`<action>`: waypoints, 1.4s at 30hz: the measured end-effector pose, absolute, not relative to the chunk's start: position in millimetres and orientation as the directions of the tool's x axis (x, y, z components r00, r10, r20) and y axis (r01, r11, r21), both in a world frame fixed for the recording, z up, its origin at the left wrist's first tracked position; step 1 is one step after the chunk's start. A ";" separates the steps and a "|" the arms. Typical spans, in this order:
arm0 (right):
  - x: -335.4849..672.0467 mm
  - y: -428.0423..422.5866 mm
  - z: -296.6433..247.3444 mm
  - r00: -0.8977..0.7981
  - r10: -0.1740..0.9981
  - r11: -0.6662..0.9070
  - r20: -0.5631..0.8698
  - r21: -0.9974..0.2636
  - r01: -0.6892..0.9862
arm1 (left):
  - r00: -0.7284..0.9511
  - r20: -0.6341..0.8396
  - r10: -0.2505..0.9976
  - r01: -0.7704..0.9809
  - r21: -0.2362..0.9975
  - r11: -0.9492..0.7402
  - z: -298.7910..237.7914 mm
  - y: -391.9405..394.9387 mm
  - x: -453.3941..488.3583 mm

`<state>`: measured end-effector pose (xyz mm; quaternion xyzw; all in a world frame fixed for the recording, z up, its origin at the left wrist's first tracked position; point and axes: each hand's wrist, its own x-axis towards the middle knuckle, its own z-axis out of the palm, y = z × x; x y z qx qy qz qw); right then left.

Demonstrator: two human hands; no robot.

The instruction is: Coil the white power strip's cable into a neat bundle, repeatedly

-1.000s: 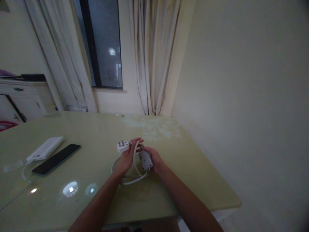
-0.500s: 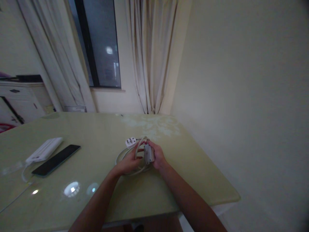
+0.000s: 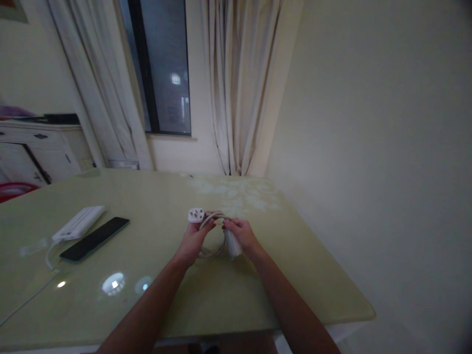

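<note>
Both hands are over the pale table, closed around a coiled extension lead. My left hand [image 3: 192, 243] pinches the looped whitish cable [image 3: 217, 214] near its plug. The white three-pin plug [image 3: 196, 215] rests just above that hand, pins facing up. My right hand [image 3: 241, 233] grips the cable at the end of the white socket block [image 3: 233, 245], which hangs tilted beneath the fingers. Between the hands the cable forms a ring, its lower part [image 3: 211, 254] close to the table. My palms hide some of the coil.
A black phone [image 3: 95, 239] and a white power bank [image 3: 79, 223] with a white cable [image 3: 29, 299] lie at the left on the glossy table [image 3: 155, 196]. The table's right side runs along a wall [image 3: 368, 147]. Curtains and a window stand behind.
The socket block has turned and now hangs below my right hand. My left hand has risen to the plug end, with the cable drawn into a tighter loop. The view shifted slightly.
</note>
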<state>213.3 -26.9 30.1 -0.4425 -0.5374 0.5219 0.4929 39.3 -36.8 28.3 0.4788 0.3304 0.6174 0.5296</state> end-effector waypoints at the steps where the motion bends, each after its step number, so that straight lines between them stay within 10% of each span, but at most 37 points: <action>1: 213.7 -26.1 29.6 -0.138 0.986 0.093 0.093 -0.996 -0.005 | 0.002 0.229 0.973 -0.362 0.908 -0.213 28.4 -36.5 38.6; 18: 217.5 -28.5 31.9 -0.309 0.908 0.322 0.284 -0.944 0.078 | 0.283 0.029 0.959 -0.553 0.822 0.138 25.9 -33.3 10.5; 35: 243.7 -13.5 46.6 -0.286 0.916 0.375 0.282 -0.857 0.354 | -0.311 0.026 0.950 -0.512 0.838 -0.191 31.0 -8.6 -0.6; 42: 250.5 -15.1 30.3 -0.241 0.925 0.379 0.295 -0.774 0.508 | -0.283 0.022 0.959 -0.314 0.943 -0.114 13.3 1.2 -10.3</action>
